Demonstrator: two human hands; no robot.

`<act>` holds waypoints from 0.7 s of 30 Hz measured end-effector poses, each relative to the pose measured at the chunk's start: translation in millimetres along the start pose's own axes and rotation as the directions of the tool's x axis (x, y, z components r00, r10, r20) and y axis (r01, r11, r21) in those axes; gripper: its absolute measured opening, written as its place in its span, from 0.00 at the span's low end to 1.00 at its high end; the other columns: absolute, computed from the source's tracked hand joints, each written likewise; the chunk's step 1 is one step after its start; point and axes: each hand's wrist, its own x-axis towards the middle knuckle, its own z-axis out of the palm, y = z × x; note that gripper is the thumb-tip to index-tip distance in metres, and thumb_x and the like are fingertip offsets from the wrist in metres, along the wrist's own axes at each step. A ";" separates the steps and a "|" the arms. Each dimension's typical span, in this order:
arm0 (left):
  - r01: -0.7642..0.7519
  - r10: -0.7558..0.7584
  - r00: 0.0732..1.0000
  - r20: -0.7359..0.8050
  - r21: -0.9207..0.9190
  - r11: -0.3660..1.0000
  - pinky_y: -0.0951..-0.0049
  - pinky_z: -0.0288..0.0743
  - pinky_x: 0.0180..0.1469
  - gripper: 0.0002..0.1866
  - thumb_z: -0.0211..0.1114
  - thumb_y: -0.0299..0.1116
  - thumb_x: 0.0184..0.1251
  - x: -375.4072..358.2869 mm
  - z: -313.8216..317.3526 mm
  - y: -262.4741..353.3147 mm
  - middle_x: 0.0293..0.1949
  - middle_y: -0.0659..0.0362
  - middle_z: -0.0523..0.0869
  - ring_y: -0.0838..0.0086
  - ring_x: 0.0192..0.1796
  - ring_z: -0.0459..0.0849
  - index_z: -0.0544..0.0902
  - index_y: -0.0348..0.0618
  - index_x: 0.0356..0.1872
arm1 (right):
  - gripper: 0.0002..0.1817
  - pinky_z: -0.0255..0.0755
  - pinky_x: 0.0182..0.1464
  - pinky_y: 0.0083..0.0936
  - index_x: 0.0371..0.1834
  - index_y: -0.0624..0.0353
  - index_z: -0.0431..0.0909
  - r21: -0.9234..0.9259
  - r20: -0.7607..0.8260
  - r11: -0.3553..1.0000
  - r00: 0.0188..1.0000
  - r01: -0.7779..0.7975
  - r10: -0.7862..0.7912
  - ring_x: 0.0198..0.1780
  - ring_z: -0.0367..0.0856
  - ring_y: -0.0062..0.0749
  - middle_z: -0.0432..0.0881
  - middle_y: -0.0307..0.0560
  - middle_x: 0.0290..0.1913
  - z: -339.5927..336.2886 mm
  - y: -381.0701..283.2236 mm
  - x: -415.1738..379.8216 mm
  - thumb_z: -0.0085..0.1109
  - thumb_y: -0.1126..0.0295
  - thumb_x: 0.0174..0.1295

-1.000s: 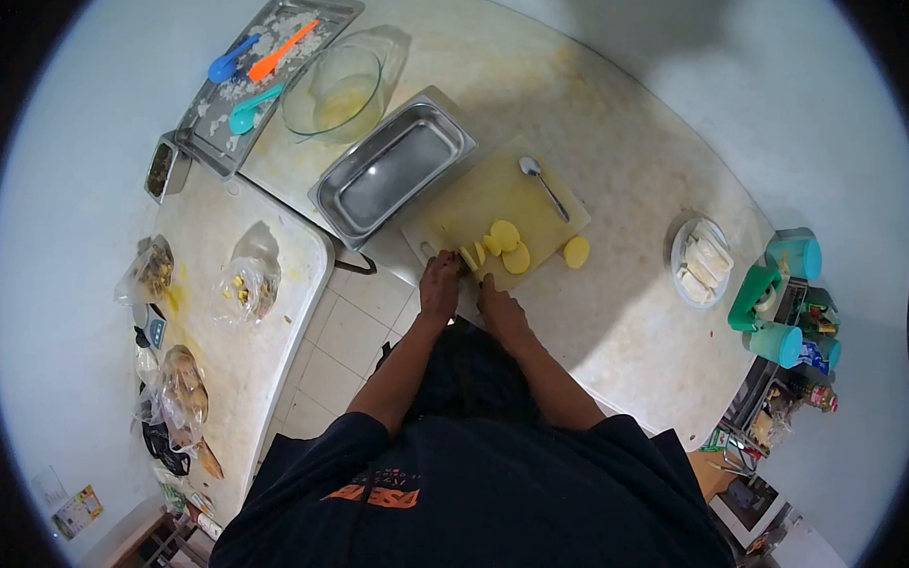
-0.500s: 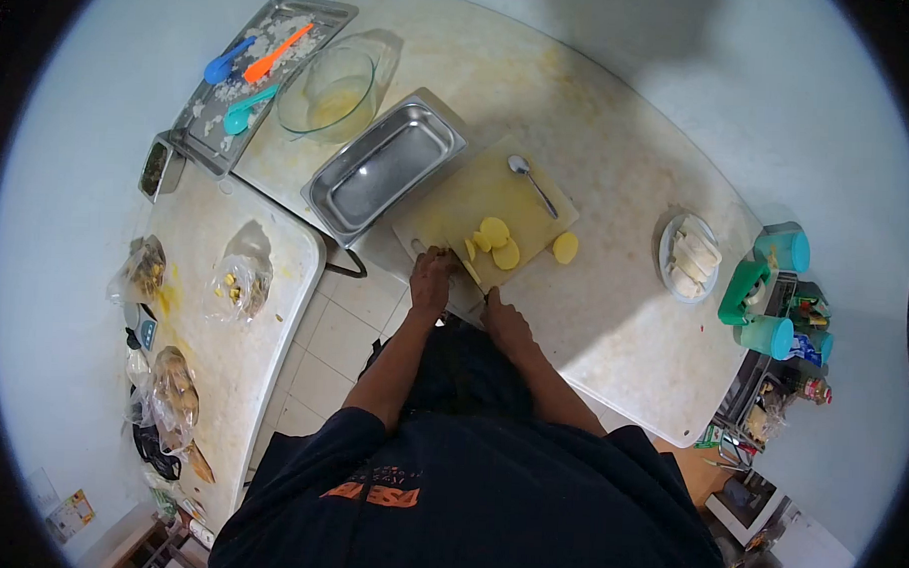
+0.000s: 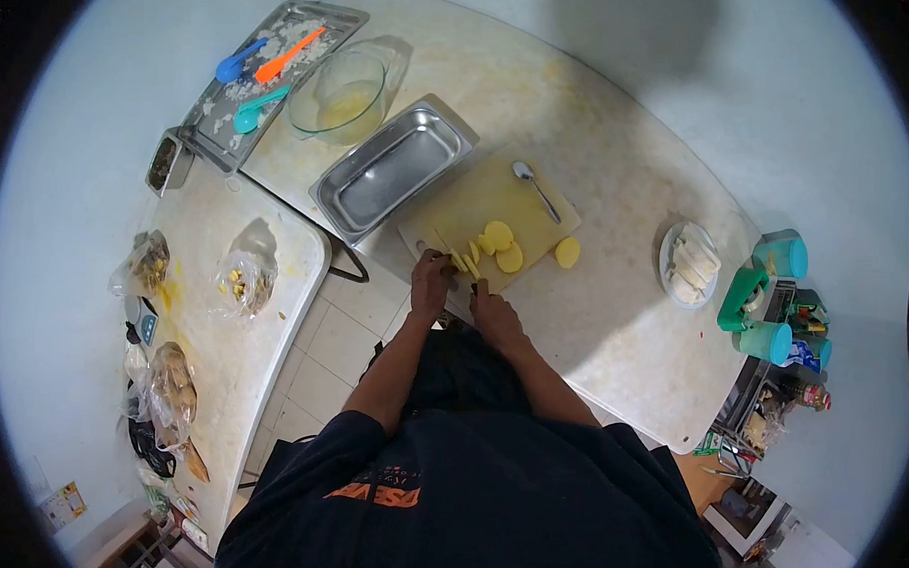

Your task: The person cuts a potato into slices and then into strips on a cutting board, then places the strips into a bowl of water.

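Note:
In my right hand [image 3: 495,313] is a knife [image 3: 477,286], its dark handle in my closed fingers and its thin blade hard to make out. My left hand [image 3: 431,283] is closed at the front left edge of the yellowish cutting board [image 3: 540,187]. Its fingertips press on a yellow piece that looks like potato, mostly hidden by the fingers. Cut potato slices [image 3: 471,261] stand or lean right beside those fingertips. Several round potato slices [image 3: 498,235] lie on the board farther right, and one more slice [image 3: 567,252] rests at its right edge. Near the board's far corner lies a metal spoon [image 3: 536,192].
Behind the board stands a steel pan [image 3: 322,194], with a glass bowl [image 3: 298,113] beyond it. A tray [image 3: 219,151] holds white bits and coloured spoons. To the right are a plate [image 3: 666,253] of pale pieces and teal-lidded containers [image 3: 770,342]. Plastic bags [image 3: 246,282] lie on the left table.
My right hand and the knife have shifted slightly left, closer to my left hand. More separate slices show beside my left fingertips. The whole view has shifted a little.

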 end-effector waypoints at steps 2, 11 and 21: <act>-0.055 0.055 0.998 -0.015 0.013 0.998 0.60 0.76 0.44 0.08 0.63 0.24 0.56 -2.8 -3.8 11.9 0.39 0.50 0.82 0.54 0.42 0.83 0.86 0.37 0.37 | 0.18 0.75 0.36 0.59 0.54 0.60 0.61 -0.001 0.023 1.000 1.000 -0.015 0.015 0.35 0.82 0.69 0.81 0.71 0.32 0.8 -0.2 -1.3 0.44 0.58 0.72; -0.085 0.092 0.995 -0.049 0.144 0.986 0.62 0.76 0.44 0.06 0.63 0.24 0.56 -0.5 -1.7 10.2 0.38 0.50 0.82 0.54 0.42 0.83 0.85 0.36 0.34 | 0.20 0.76 0.39 0.59 0.57 0.62 0.61 -0.068 0.045 0.997 0.999 0.021 -0.018 0.36 0.82 0.69 0.82 0.71 0.33 -1.3 1.7 0.9 0.44 0.59 0.72; -0.260 0.264 0.959 -0.098 0.052 0.964 0.66 0.75 0.41 0.12 0.60 0.18 0.57 -2.3 5.4 -12.8 0.37 0.52 0.80 0.58 0.40 0.81 0.79 0.44 0.41 | 0.20 0.74 0.41 0.60 0.60 0.60 0.59 0.065 0.098 0.996 0.994 -0.059 0.053 0.38 0.82 0.71 0.81 0.73 0.32 -11.1 -8.3 0.7 0.43 0.61 0.71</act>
